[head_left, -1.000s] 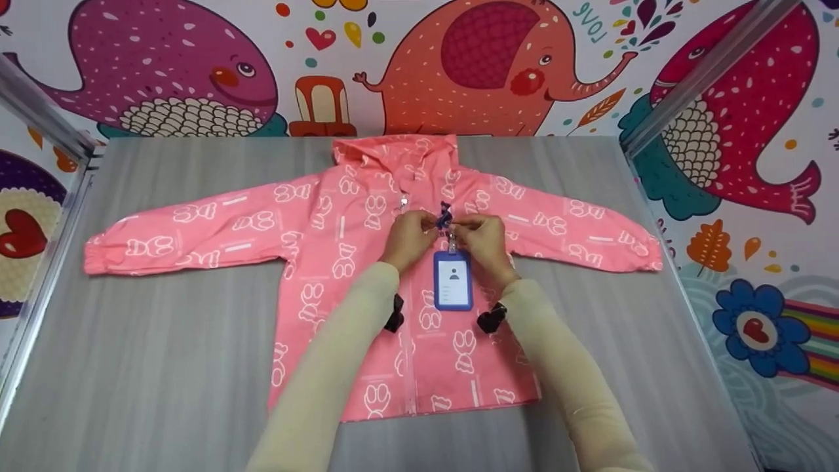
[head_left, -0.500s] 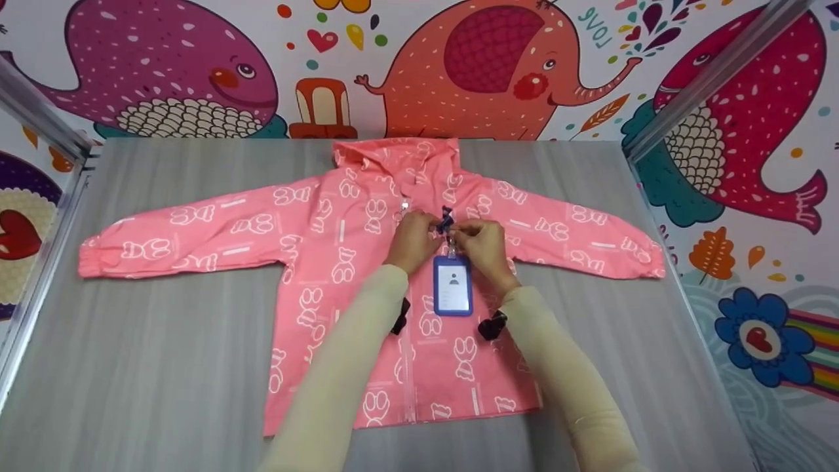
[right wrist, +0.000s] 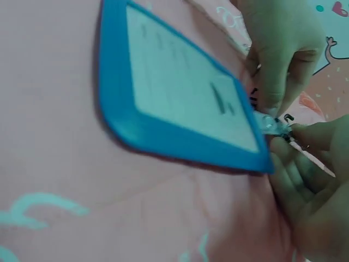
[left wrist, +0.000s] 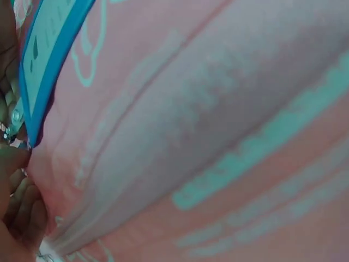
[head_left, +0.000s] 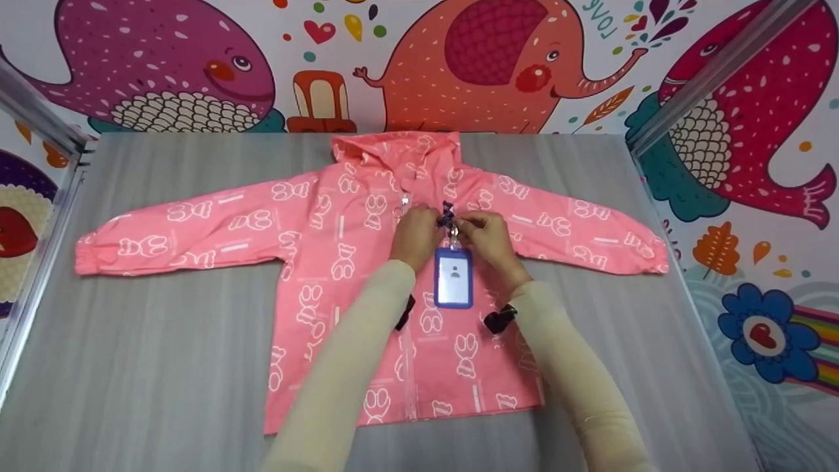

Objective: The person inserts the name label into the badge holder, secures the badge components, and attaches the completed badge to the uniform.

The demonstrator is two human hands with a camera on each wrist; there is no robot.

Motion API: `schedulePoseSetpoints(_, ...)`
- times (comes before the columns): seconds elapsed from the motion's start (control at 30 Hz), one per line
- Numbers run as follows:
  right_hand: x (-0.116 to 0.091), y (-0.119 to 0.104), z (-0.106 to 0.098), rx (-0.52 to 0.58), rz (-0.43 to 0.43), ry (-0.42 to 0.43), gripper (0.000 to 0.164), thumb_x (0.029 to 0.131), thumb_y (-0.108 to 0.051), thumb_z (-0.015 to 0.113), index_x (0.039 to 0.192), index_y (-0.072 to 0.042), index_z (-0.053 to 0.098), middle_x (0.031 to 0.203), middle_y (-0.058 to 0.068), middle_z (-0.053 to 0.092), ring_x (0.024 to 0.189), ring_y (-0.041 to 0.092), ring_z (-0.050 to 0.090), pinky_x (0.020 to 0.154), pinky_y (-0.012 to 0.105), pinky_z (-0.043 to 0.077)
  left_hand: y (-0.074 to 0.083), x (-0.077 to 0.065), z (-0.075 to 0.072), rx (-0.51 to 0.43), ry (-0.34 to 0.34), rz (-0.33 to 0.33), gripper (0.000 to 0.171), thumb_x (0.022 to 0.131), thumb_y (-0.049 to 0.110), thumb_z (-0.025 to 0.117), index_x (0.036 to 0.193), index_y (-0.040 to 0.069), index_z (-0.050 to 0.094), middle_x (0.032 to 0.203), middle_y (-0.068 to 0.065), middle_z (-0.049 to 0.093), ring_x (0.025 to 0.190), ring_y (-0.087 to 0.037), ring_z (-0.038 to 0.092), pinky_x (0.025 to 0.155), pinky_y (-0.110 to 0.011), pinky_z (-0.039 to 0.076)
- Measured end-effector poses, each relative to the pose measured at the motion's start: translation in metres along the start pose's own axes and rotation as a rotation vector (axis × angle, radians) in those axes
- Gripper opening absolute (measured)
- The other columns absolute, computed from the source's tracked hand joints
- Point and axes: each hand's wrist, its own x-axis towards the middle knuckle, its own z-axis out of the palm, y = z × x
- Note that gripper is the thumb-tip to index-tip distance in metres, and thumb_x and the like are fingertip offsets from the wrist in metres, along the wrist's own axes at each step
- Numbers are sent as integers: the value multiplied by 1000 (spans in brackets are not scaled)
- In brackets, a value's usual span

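A pink jacket (head_left: 341, 314) with white bear outlines lies spread flat, zipped up the front. On its chest, right of the zipper, lies a blue-framed ID badge holder (head_left: 453, 282) with a small dark bear-shaped charm (head_left: 448, 211) above it. My left hand (head_left: 417, 235) pinches at the charm's left side; its fingertips are partly hidden in the head view. From the right, thumb and finger of my right hand (head_left: 488, 239) pinch the metal clip (head_left: 454, 231) above the badge. In the right wrist view, a clear snap strap (right wrist: 267, 123) joins badge to clip, between both hands.
The jacket rests on a grey wood-grain table (head_left: 151, 360), its sleeves stretched to both sides. Behind stands a wall (head_left: 406, 39) printed with cartoon animals. Metal frame posts (head_left: 714, 78) rise at the back corners. The zipper pull (head_left: 404, 200) is near my left hand.
The badge dips slightly, then comes back up. My right hand's fingers have shifted a little around the clip, and my left hand has turned slightly beside the charm. The jacket stays flat.
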Motion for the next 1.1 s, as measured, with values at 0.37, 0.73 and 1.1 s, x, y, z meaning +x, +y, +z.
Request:
schedulePoseSetpoints(0.37,1,-3,-2,-20,18,-24,21,89,9,57,105,8,71,86,15,71,65,9,61,59,20,51,2,4,0,-161,-31,-44,21,87,-2,60,102,3,74,98,-12,68,92,-25,67,84,-35,55)
schedulePoseSetpoints(0.73,2,-20,2,-231,48,-95,16,87,6,62,95,6,75,91,24,73,63,12,63,60,22,53,4,5,-5,-188,-93,-106,26,93,-1,54,112,2,71,105,-13,66,98,-26,65,93,-35,53)
schedulePoseSetpoints(1.1,5,-29,6,-334,88,-122,15,81,12,59,87,7,73,82,22,72,59,16,64,53,23,53,5,4,-3,-190,-58,-66,28,90,-5,52,109,1,73,103,-16,69,98,-29,65,92,-38,53)
